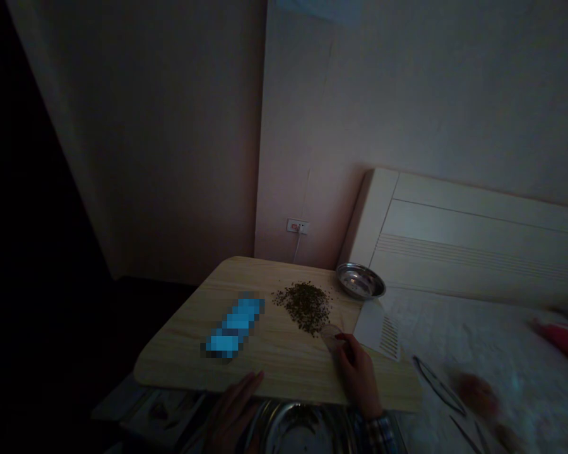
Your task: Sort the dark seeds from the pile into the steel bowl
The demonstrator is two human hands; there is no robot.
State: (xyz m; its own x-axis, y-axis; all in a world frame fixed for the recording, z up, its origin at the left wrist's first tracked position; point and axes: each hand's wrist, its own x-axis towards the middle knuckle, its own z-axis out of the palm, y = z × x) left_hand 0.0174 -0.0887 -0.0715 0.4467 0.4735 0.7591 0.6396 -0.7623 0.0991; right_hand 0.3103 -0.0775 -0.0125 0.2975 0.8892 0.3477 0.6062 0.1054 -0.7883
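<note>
A loose pile of small dark greenish-brown bits (307, 304), perhaps seeds or dried pieces, lies spread on the wooden tabletop (184, 347). At its near right edge, my right hand (357, 369) is closed on a clear round-rimmed container (330, 331), whose exact shape is hard to make out in the dim light. My left hand (234, 400) rests at the table's front edge, fingers stretched out and holding nothing. Below the edge, between my hands, sits a shiny metal basin (269, 435), partly cut off by the frame.
A metal bowl (360, 282) stands at the far right corner. Beside it lies a white slotted plastic piece (376, 331). A blurred-out bright blue screen (234, 328) lies at left. A bed (454, 315) with a headboard adjoins on the right, glasses-like dark loops (439, 386) on it.
</note>
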